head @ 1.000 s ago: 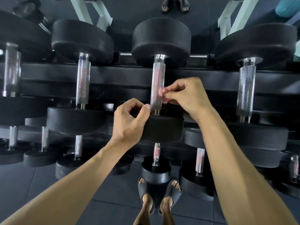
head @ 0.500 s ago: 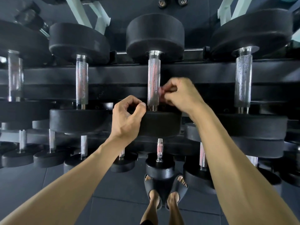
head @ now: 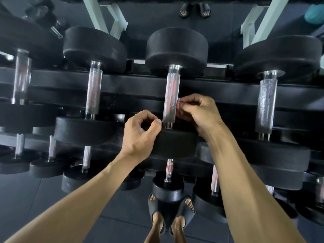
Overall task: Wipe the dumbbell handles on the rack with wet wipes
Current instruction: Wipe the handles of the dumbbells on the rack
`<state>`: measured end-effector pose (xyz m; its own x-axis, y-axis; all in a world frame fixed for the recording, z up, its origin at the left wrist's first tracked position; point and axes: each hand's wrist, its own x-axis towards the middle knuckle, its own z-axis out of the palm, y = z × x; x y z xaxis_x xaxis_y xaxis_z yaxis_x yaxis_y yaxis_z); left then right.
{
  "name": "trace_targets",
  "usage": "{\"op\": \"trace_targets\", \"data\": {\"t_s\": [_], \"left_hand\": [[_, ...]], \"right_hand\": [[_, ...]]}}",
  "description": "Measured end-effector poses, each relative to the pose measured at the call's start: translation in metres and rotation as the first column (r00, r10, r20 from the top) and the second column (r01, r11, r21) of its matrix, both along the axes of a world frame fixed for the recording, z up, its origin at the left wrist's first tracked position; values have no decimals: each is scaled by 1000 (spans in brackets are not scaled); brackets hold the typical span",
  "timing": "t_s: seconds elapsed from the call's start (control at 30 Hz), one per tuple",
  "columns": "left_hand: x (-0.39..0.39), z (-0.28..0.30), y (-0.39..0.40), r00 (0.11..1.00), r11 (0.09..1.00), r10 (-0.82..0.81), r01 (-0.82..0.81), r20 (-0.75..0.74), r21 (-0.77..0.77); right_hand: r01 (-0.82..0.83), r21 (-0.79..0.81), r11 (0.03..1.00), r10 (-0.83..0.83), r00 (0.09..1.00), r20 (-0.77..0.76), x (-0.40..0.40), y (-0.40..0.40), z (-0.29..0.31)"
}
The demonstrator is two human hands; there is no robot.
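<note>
The middle dumbbell on the top rack tier has a knurled steel handle (head: 171, 95) between two black heads. My right hand (head: 199, 113) is against the right side of this handle, low down, and its fingertips pinch a small pale bit of wet wipe (head: 179, 104), mostly hidden by the fingers. My left hand (head: 140, 135) lies on the near black head (head: 177, 144). Its fingers are curled with the thumb tip close to the handle's base, and I see nothing in it.
More dumbbells lie on the black rack rail (head: 131, 86), one to the left (head: 93, 92) and one to the right (head: 266, 102). Smaller dumbbells (head: 168, 186) fill the lower tiers. My sandalled feet (head: 171, 209) stand on dark floor tiles. Another person's feet (head: 194, 9) show beyond the rack.
Both hands stay at nearly the same spots by the middle handle. The view has shifted a little, and my left thumb sits slightly lower at the handle's base.
</note>
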<state>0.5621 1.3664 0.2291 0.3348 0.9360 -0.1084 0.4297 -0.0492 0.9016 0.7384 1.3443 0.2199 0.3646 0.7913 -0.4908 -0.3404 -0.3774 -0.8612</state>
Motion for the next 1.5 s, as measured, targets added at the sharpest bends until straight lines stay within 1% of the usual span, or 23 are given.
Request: {"op": "trace_targets", "data": {"t_s": [0.03, 0.07, 0.13, 0.17, 0.23, 0.3, 0.4, 0.43, 0.53, 0.57, 0.63, 0.7, 0.77, 0.87, 1.0, 1.07, 1.13, 1.2, 1.23, 1.3, 1.37, 1.43, 1.5], "left_hand": [[0, 0, 0, 1000, 1000, -2, 2, 1, 1], [0, -1, 1, 1000, 1000, 0, 0, -1, 1], [0, -1, 1, 1000, 1000, 7, -7, -7, -1], [0, -1, 2, 1000, 1000, 7, -7, -8, 5], [0, -1, 1, 1000, 1000, 7, -7, -12, 20], [0, -1, 1, 1000, 999, 9, -9, -6, 31], [-1, -1, 2, 1000, 999, 8, -8, -5, 41], [-1, -2, 2, 1000, 999, 9, -9, -6, 39], [-1, -2, 1, 1000, 999, 15, -15, -12, 39], [-1, -2, 1, 1000, 999, 16, -16, -15, 44], [0, -2, 1, 1000, 999, 17, -16, -18, 45], [0, -1, 0, 1000, 999, 17, -16, -12, 44], [0, -2, 1, 1000, 999, 16, -16, -16, 41], [0, -2, 1, 1000, 999, 21, -21, -14, 33], [0, -2, 0, 1000, 999, 17, -17, -14, 40], [0, -2, 0, 999, 999, 18, -17, -26, 45], [0, -2, 1, 999, 999, 23, -22, -34, 47], [0, -2, 1, 999, 999, 23, -21, -32, 49], [0, -1, 0, 999, 998, 23, -22, -31, 51], [1, -1, 0, 999, 998, 20, -18, -34, 58], [1, -1, 0, 999, 998, 22, -19, -37, 62], [0, -1, 0, 999, 998, 24, -22, -36, 58], [0, 0, 0, 999, 998, 27, -25, -35, 56]], "right_hand": [[60, 4, 998, -59, 996, -73, -1, 5, 0], [58, -4, 998, -58, 996, -74, -1, 7, -1], [-115, -36, 993, 118, 988, 98, 4, -3, -5], [-241, -77, 968, 251, 948, 196, 6, -12, -6], [-406, -145, 902, 430, 865, 259, 9, -21, -5], [-414, -158, 896, 443, 845, 299, 13, -12, -3], [-266, -123, 956, 287, 935, 210, 13, 4, -1], [-255, -117, 960, 275, 938, 209, 13, 3, -2], [-357, -152, 922, 388, 867, 313, 8, -8, -5], [-324, -132, 937, 349, 894, 283, 7, -7, -6], [-128, -73, 989, 134, 987, 89, 6, 4, -2], [20, -38, 999, -22, 998, -55, 5, 15, 1], [43, -35, 998, -47, 992, -115, 2, 11, 0], [-24, -41, 999, 18, 988, -155, -3, -1, 4], [161, -48, 986, -168, 954, -247, 9, 28, 4], [114, -62, 992, -125, 966, -227, 8, 29, 0], [-116, -132, 984, 104, 990, -95, 4, 13, -7], [-268, -183, 946, 258, 963, -77, 2, 4, -7], [-247, -170, 954, 235, 968, -86, 4, 9, -6], [-31, -94, 995, 12, 981, -193, 11, 30, -9], [186, -59, 981, -195, 910, -366, 16, 46, -13], [149, -69, 986, -164, 904, -394, 12, 40, -17], [-25, -97, 995, -6, 952, -305, 4, 19, -17]]}}
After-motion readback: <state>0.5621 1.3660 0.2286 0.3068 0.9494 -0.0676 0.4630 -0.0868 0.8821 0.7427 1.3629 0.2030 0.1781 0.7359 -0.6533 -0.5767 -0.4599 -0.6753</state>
